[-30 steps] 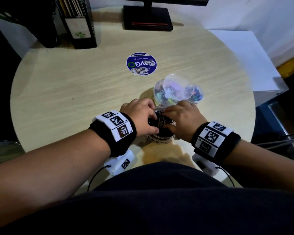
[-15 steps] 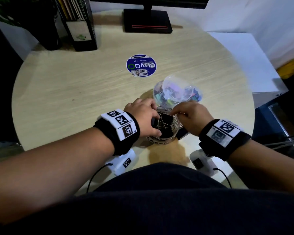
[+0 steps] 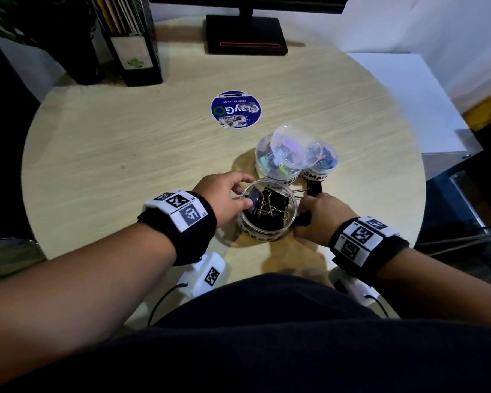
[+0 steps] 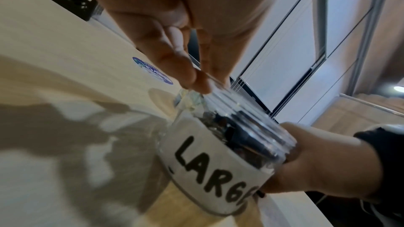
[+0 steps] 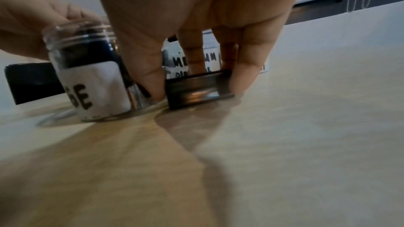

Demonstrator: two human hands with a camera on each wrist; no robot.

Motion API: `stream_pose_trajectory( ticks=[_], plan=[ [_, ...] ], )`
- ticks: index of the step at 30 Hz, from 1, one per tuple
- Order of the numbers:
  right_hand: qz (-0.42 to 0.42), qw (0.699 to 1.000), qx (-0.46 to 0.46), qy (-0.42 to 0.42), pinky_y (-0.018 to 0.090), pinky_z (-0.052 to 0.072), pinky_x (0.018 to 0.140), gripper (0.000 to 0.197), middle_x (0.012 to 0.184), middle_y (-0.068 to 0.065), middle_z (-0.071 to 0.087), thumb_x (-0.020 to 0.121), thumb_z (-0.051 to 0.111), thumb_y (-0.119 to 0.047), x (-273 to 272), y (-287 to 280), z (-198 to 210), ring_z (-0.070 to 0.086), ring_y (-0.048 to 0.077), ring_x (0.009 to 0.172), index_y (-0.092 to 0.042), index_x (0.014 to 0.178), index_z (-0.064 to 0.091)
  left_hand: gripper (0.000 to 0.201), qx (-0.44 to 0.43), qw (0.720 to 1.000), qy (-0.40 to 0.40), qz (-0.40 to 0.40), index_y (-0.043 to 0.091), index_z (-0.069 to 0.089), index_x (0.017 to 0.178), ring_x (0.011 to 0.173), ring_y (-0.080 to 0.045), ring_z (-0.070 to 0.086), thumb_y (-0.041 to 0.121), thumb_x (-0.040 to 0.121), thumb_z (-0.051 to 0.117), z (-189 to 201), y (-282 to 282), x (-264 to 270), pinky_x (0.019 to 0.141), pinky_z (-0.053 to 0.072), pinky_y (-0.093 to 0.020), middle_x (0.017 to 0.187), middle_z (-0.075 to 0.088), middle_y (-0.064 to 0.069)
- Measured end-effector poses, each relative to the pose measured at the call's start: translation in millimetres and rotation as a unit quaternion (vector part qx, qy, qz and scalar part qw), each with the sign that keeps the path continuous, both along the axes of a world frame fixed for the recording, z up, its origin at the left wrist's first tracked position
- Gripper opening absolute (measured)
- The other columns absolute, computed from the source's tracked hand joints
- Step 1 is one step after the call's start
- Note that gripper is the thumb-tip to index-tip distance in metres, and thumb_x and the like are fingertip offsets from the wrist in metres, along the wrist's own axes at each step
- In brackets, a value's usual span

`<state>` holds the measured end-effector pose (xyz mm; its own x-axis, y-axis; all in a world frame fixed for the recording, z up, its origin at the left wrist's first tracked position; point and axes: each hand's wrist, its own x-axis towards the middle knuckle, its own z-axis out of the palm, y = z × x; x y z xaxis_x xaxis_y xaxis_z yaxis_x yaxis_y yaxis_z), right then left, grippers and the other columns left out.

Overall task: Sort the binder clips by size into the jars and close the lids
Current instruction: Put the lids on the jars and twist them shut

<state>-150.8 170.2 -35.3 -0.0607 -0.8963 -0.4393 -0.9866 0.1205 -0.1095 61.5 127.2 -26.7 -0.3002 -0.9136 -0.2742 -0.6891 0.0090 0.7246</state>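
The open clear jar labelled LARGE (image 3: 267,234) (image 4: 210,161) (image 5: 87,82) stands near the table's front edge with several black binder clips (image 3: 270,205) inside. My left hand (image 3: 245,192) (image 4: 203,82) pinches its rim on the left side, thumb inside. Just right of the jar, my right hand (image 3: 304,214) (image 5: 197,84) grips a black binder clip (image 3: 301,221) (image 5: 196,91) that lies on the table, thumb on one end and fingers on the other. Another black clip (image 3: 313,188) lies behind that hand.
Behind the LARGE jar stand a medium jar (image 3: 278,165) of coloured clips with a clear lid (image 3: 288,146) tilted on top, and a small jar (image 3: 322,164). On the round wooden table (image 3: 125,165) are a blue sticker (image 3: 236,113), a monitor base (image 3: 245,35) and a file holder (image 3: 133,52).
My right hand left the mouth of the LARGE jar and dropped to the table on its right, where it now grips a black clip. My left hand stays at the rim.
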Motion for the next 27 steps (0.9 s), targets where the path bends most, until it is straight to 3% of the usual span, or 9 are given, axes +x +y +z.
stream_pose_trajectory(
  ticks=[2,7,11,13,16,19,21,23,27],
  plan=[
    [-0.032,0.999,-0.017,-0.023,0.026,0.04,0.067,0.028,0.094,0.007,0.061,0.07,0.067,-0.038,-2,-3,6,0.054,0.025,0.081,-0.02,0.088,0.055,0.036,0.005,1.0,0.025,0.017,0.032,0.062,0.114,0.055,0.002,0.055,0.018,0.081,0.07,-1,-1,2,0.062,0.045,-0.013,0.089,0.059,0.014],
    [-0.126,0.979,-0.124,-0.106,0.025,0.038,0.068,0.019,0.077,0.004,0.062,0.071,0.068,-0.034,-2,-10,48,0.058,0.025,0.081,-0.017,0.076,0.062,0.03,0.026,0.996,0.074,0.047,0.025,0.067,0.106,0.043,0.003,0.056,0.006,0.083,0.066,-4,-2,5,0.068,0.054,-0.028,0.078,0.059,0.013],
    [-0.073,0.951,-0.24,-0.182,0.029,0.049,0.072,0.011,0.075,0.003,0.066,0.068,0.07,-0.026,14,-9,75,0.061,0.021,0.073,-0.018,0.071,0.063,0.027,0.027,0.996,0.079,0.038,0.022,0.067,0.103,0.049,-0.006,0.059,0.005,0.082,0.065,-5,-5,2,0.069,0.054,-0.03,0.078,0.061,0.011],
    [0.01,0.954,-0.218,-0.206,0.031,0.051,0.073,0.012,0.079,0.003,0.065,0.066,0.072,-0.021,21,-8,76,0.062,0.02,0.072,-0.016,0.076,0.068,0.025,0.017,0.997,0.072,0.026,0.023,0.067,0.101,0.048,-0.007,0.058,0.006,0.083,0.065,-4,-6,1,0.069,0.055,-0.03,0.078,0.062,0.008],
    [0.117,0.967,-0.141,-0.175,0.038,0.051,0.077,0.021,0.089,0.006,0.063,0.062,0.073,-0.019,28,-7,61,0.061,0.025,0.078,-0.015,0.083,0.07,0.024,0.019,0.996,0.079,0.031,0.02,0.068,0.101,0.054,-0.014,0.059,0.005,0.083,0.065,-2,-7,1,0.064,0.055,-0.026,0.083,0.063,0.001],
    [0.13,0.976,-0.116,-0.132,0.035,0.048,0.084,0.028,0.106,0.006,0.058,0.065,0.073,-0.02,33,-8,46,0.058,0.026,0.092,-0.015,0.092,0.07,0.026,0.024,0.996,0.08,0.029,0.019,0.068,0.103,0.055,-0.015,0.06,0.003,0.083,0.065,-1,-7,1,0.062,0.054,-0.023,0.086,0.064,-0.001],
    [0.135,0.979,-0.111,-0.106,0.031,0.045,0.084,0.03,0.111,0.005,0.056,0.068,0.072,-0.02,34,-9,41,0.055,0.024,0.098,-0.015,0.098,0.069,0.026,0.023,0.997,0.074,0.025,0.019,0.068,0.105,0.053,-0.01,0.06,0.004,0.083,0.066,-1,-8,1,0.068,0.055,-0.028,0.087,0.065,0.0],
    [0.146,0.979,-0.116,-0.086,0.03,0.042,0.084,0.03,0.113,0.005,0.056,0.071,0.07,-0.021,35,-9,39,0.053,0.024,0.102,-0.015,0.101,0.069,0.027,0.02,0.997,0.072,0.026,0.02,0.068,0.104,0.046,-0.002,0.057,0.005,0.082,0.066,-2,-8,1,0.068,0.055,-0.028,0.084,0.063,0.002],
    [0.194,0.972,-0.126,-0.031,0.033,0.04,0.09,0.028,0.109,0.001,0.062,0.077,0.065,-0.031,36,-8,34,0.047,0.025,0.104,-0.021,0.102,0.071,0.026,0.015,0.997,0.072,0.033,0.021,0.069,0.103,0.043,0.002,0.055,0.006,0.082,0.067,-4,-8,1,0.067,0.055,-0.028,0.081,0.061,0.006]
  ],
)
